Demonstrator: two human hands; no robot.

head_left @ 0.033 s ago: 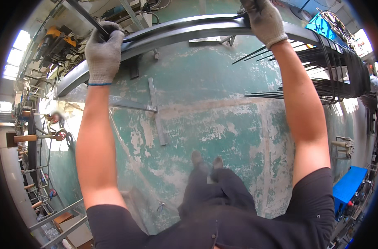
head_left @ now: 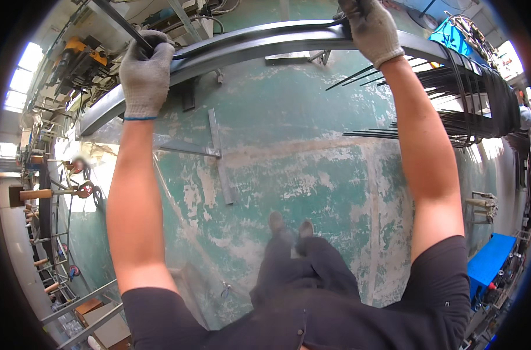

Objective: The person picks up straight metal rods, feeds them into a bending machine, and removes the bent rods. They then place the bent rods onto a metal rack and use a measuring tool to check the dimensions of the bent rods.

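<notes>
Both my hands wear pale knit work gloves with darkened fingers. My left hand (head_left: 146, 76) is closed around a dark bar (head_left: 122, 24) that runs up and out at the upper left. A thin black metal rod (head_left: 201, 49) lies along a long grey steel beam (head_left: 265, 43) and stretches between my two hands. Whether bar and rod are one piece is hidden by the left glove. At the rod's right part, my right hand (head_left: 373, 32) is curled over it above the beam; its fingertips reach the picture's upper edge.
Many thin black rods (head_left: 493, 102) hang bundled at the beam's right end. Flat metal pieces (head_left: 221, 160) lie on the worn green floor (head_left: 294, 175). A yellow-and-black machine (head_left: 76, 55) stands upper left, a cart with wheels (head_left: 84, 189) lower left, a blue box-like thing (head_left: 490, 262) lower right.
</notes>
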